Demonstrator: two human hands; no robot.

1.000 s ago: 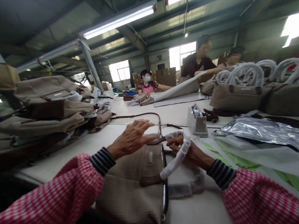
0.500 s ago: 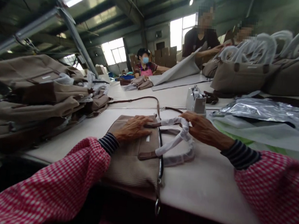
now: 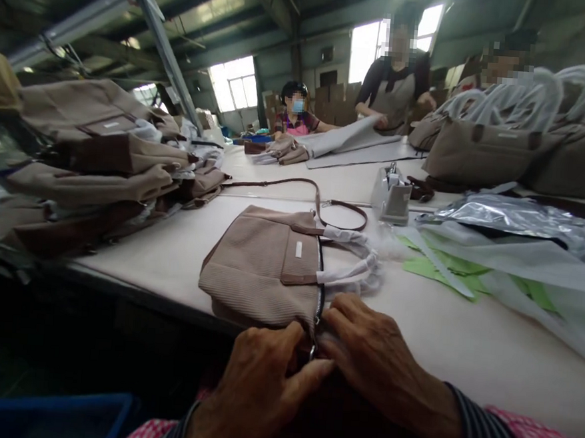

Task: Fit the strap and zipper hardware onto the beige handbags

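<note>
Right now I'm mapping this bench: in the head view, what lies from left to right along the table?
Stack of beige handbags → beige handbag at both hands → tape dispenser → silver foil bag → handbags with wrapped handles.

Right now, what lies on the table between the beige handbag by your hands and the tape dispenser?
In the head view, between the handbag and the tape dispenser lie the bag's white-wrapped handles and its brown strap.

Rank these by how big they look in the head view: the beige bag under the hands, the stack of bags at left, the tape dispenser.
1. stack of bags, largest.
2. beige bag, though it lies nearer the camera, so the gap is unsure.
3. tape dispenser, clearly smallest.
</note>
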